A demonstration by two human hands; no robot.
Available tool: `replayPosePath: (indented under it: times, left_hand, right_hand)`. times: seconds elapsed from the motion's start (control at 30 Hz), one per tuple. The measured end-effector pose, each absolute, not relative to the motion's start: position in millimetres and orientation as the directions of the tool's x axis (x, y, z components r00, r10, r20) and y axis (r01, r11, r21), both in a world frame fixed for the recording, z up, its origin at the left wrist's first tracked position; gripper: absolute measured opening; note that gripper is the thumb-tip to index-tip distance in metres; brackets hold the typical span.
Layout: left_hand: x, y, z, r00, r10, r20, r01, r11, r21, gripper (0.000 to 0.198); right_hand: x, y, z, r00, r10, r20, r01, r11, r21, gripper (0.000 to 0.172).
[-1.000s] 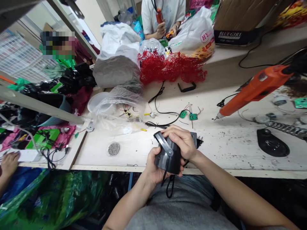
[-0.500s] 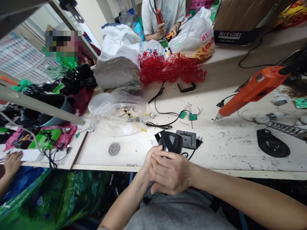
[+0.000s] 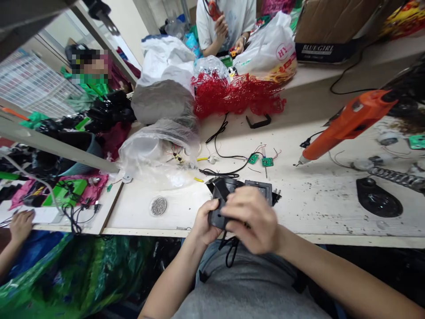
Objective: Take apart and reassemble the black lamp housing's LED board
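My left hand (image 3: 205,225) is closed around a black plastic housing (image 3: 217,218), held over the front edge of the bench. Over the housing's right side, my right hand (image 3: 254,219) has its fingers curled and blurred by motion. What its fingers hold, if anything, is hidden. A black cable (image 3: 231,256) dangles below the two hands. Just behind them lies a black rectangular plastic part (image 3: 262,186), partly covered by my right hand. An orange electric screwdriver (image 3: 348,124) hangs to the right, tip down. A round dish of small metal pieces (image 3: 158,206) sits to the left.
Green circuit boards (image 3: 267,161) with thin wires and a coiled black cable (image 3: 221,173) lie behind my hands. A black teardrop-shaped part (image 3: 378,197) rests at right. Red mesh (image 3: 235,95) and a white bag (image 3: 166,60) stand farther back. A co-worker (image 3: 226,26) sits opposite; another person's hand (image 3: 21,227) is at left.
My hands were clasped together over the black part; now the right hand has come apart and shifted right. The housing has tilted into fuller view, and the cable now hangs below.
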State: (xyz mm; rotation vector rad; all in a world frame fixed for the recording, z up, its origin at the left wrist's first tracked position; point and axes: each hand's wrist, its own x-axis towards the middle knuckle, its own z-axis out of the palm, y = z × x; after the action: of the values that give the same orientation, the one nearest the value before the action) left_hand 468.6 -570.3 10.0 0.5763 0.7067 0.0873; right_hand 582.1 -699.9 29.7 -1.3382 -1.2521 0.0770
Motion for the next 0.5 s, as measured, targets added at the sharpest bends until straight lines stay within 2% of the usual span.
replayPosePath:
  times: [0.03, 0.1, 0.17, 0.2, 0.33, 0.5]
  left_hand:
    - [468, -566, 12, 0.785, 0.249, -0.568, 0.126, 0.833, 0.538, 0.031]
    - [463, -557, 14, 0.831, 0.178, -0.528, 0.173, 0.818, 0.548, 0.040]
    - [457, -551, 13, 0.852, 0.113, -0.511, 0.226, 0.801, 0.555, 0.043]
    - [455, -550, 12, 0.856, 0.071, -0.512, 0.261, 0.795, 0.547, 0.044]
    - [453, -556, 9, 0.861, -0.136, -0.490, 0.390, 0.794, 0.466, 0.053]
    - [455, -564, 12, 0.884, -0.171, -0.436, 0.367, 0.831, 0.419, 0.061]
  right_hand:
    - [589, -702, 30, 0.501, 0.633, 0.590, 0.574, 0.267, -0.774, 0.034]
    - [601, -702, 27, 0.617, 0.680, 0.397, 0.403, 0.160, -0.901, 0.047]
    - [610, -696, 20, 0.536, 0.823, 0.187, 0.158, 0.120, -0.980, 0.056]
    - [612, -692, 17, 0.471, 0.871, 0.141, 0.070, 0.123, -0.990, 0.059]
    - [616, -676, 10, 0.383, 0.901, 0.205, -0.037, 0.236, -0.971, 0.066]
    - [615, -674, 14, 0.328, 0.911, 0.249, -0.015, 0.269, -0.963, 0.063]
